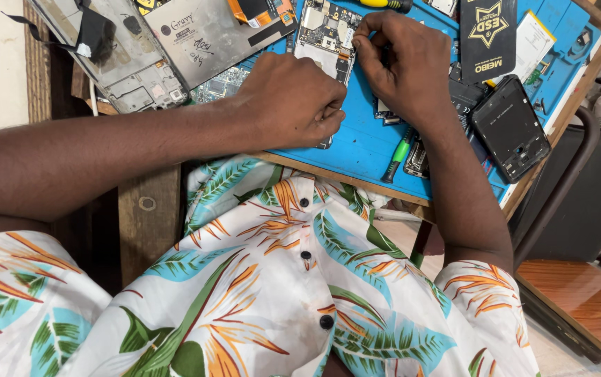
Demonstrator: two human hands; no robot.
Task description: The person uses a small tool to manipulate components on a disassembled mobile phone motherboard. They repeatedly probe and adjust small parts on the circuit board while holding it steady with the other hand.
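An opened phone (325,35) lay lengthwise between both hands, the left hand (293,101) fisted at its near end, the right hand (405,66) pinching its edge.

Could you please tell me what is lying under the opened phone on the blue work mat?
The opened phone with its bare circuit board lies directly on the blue work mat. Its lower end is covered by the left hand, so that part stays unseen.

a flat black rectangular antistatic pouch with a gold star and gold print (487,35) lies at the top right of the blue mat. just right of it sits a white rectangular label with a yellow edge (532,43). a small white sticker (85,50) clings to black tape at upper left.
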